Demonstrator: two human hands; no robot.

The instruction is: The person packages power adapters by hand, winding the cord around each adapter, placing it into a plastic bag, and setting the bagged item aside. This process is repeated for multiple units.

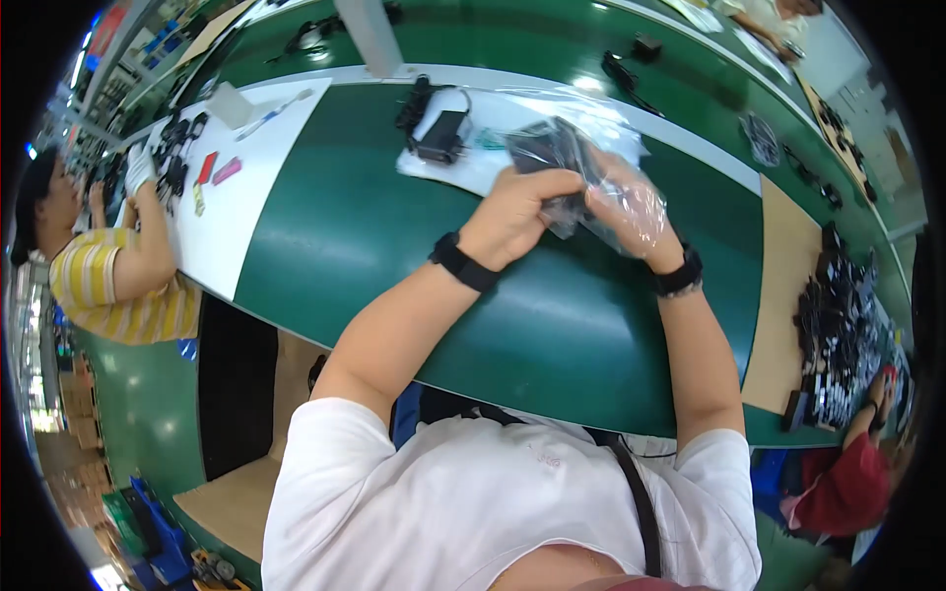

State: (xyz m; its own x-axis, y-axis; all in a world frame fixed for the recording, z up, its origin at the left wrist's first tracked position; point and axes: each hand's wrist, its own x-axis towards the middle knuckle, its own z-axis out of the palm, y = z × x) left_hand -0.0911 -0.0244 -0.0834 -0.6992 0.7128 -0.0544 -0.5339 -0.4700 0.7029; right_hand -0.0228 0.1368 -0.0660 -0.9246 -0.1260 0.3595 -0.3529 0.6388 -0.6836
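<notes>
Over the far side of the green bench, both my hands grip a dark adapter-like device in a clear plastic bag. My left hand pinches its near left side, thumb across the top. My right hand closes around its right side, and clear film lies over these fingers and the back of the hand. Left of the bag, a black power adapter rests on a white sheet with its black cable bunched behind it. More clear plastic bags lie just beyond my hands.
On the left, a person in a striped top handles black parts on a white surface. Cardboard and a heap of black cabled devices lie to the right, beside a person in red. A grey post rises behind the bench.
</notes>
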